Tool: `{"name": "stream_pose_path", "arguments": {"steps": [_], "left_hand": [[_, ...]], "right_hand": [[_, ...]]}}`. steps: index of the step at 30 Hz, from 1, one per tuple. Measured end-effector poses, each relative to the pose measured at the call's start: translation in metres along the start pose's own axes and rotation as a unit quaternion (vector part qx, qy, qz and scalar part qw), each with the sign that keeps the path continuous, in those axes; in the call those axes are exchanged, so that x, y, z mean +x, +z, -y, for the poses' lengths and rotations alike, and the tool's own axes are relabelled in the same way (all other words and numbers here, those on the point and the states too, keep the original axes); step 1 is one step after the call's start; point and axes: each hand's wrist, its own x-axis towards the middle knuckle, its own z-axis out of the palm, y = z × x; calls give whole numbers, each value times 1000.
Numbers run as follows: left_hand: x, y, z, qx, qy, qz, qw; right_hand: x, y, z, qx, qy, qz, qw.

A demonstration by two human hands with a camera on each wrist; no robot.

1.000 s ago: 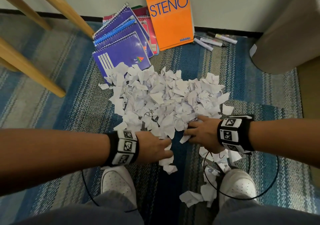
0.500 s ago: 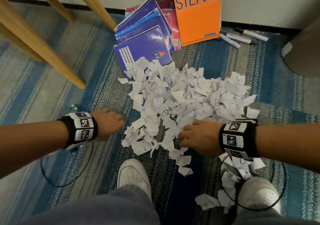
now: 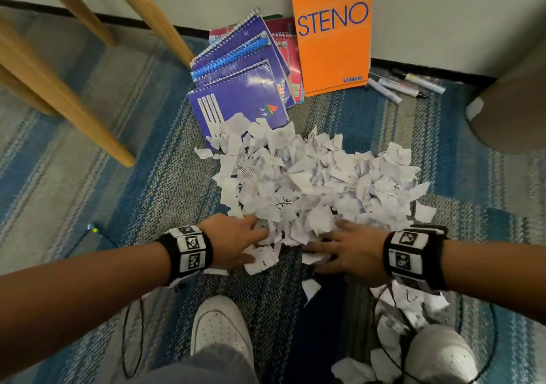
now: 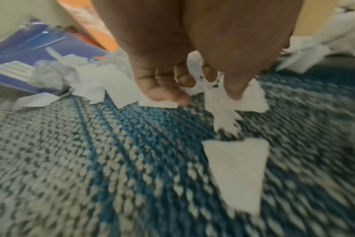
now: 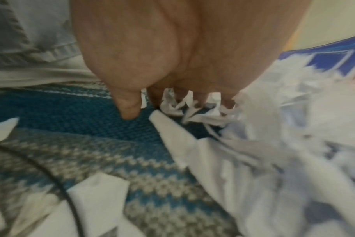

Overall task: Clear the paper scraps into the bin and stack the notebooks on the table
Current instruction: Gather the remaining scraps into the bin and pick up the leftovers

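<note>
A heap of white paper scraps (image 3: 319, 182) lies on the striped carpet in front of me. My left hand (image 3: 251, 242) digs into its near left edge; in the left wrist view my left hand (image 4: 205, 94) has bent fingers and thumb pinching scraps (image 4: 217, 99). My right hand (image 3: 325, 247) lies flat against the near right edge, fingers spread and pointing left, their tips pushed into scraps (image 5: 192, 112). Purple spiral notebooks (image 3: 242, 88) fan out behind the heap, partly under it. An orange STENO pad (image 3: 334, 35) leans on the wall. The bin (image 3: 514, 103) stands at the right.
Wooden legs (image 3: 74, 106) slant across the left. Markers (image 3: 404, 85) lie by the wall beside the orange pad. Loose scraps (image 3: 404, 310) lie around my white shoes (image 3: 221, 330). A black cable (image 5: 57, 181) loops on the carpet near my right wrist.
My left hand swung out to the left, then came back right into the near edge of the heap, pushing scraps together. My right hand stayed at the near right edge.
</note>
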Motion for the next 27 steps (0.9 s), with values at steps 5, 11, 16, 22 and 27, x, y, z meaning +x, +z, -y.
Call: {"name": "stream_pose_path", "arguments": {"steps": [5,11,16,22,27], "left_hand": [[7,-28,44,-153,-184,-251,938],[59,-27,145,-307,-365,-293,829],[91,-17,106,-309,-358,-214,855],[83,9,31,-302,-301,-227,876],[69,-8,27,-282,-280,-260,880]], "right_hand": [[-22,-31,-31,121,59,-219,966],[-21,-19,-107,195,403,-289,846],[-17,12,-115,364,391,-146,833],[-21,31,-77,304,348,-169,871],[-38,32,-86,310,478,-222,791]]}}
